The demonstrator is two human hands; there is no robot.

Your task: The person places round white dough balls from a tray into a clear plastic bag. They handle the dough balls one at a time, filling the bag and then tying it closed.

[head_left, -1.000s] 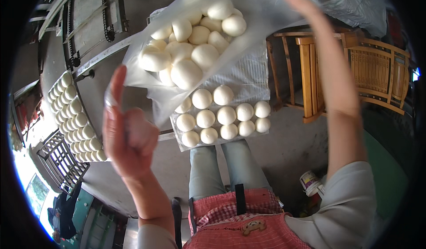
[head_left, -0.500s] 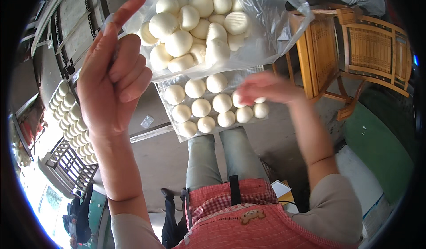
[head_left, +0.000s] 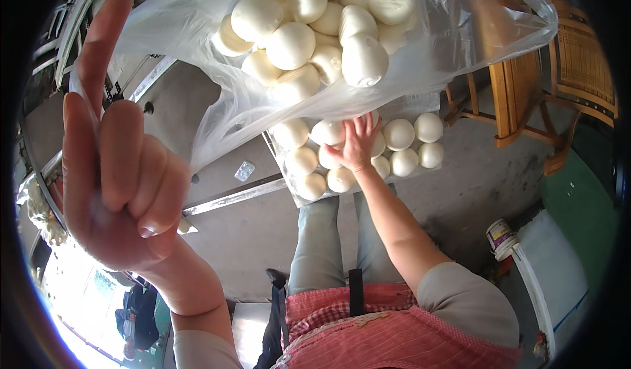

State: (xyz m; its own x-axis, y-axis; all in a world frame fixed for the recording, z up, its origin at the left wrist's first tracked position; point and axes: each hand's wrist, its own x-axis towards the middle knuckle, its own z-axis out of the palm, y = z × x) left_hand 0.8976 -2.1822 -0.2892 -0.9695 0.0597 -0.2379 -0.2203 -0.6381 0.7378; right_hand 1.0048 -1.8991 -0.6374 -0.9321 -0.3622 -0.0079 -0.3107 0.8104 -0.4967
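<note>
A clear plastic bag (head_left: pixel 460 33) full of white round buns (head_left: pixel 290 45) fills the top of the view. My left hand (head_left: pixel 121 178) is closed on the bag's edge at the left, index finger pointing up. Below the bag, a tray (head_left: pixel 289 195) bears rows of smooth white buns (head_left: pixel 403 162). My right hand (head_left: pixel 355 140) is on a bun (head_left: pixel 326 132) in the tray's back row, fingers curved round it. The back of the tray is partly hidden by the bag.
Wooden chairs (head_left: pixel 509 106) stand at the right, near a green panel (head_left: pixel 565 198) and a white bucket (head_left: pixel 501 237). A metal rail (head_left: pixel 230 198) runs left of the tray; machinery (head_left: pixel 73 20) shows upper left. A person in dark clothes (head_left: pixel 138 319) appears lower left.
My right hand has come down from the bag's upper right onto the tray's buns. My left hand has moved leftward with the bag, whose mouth is stretched wider across the view.
</note>
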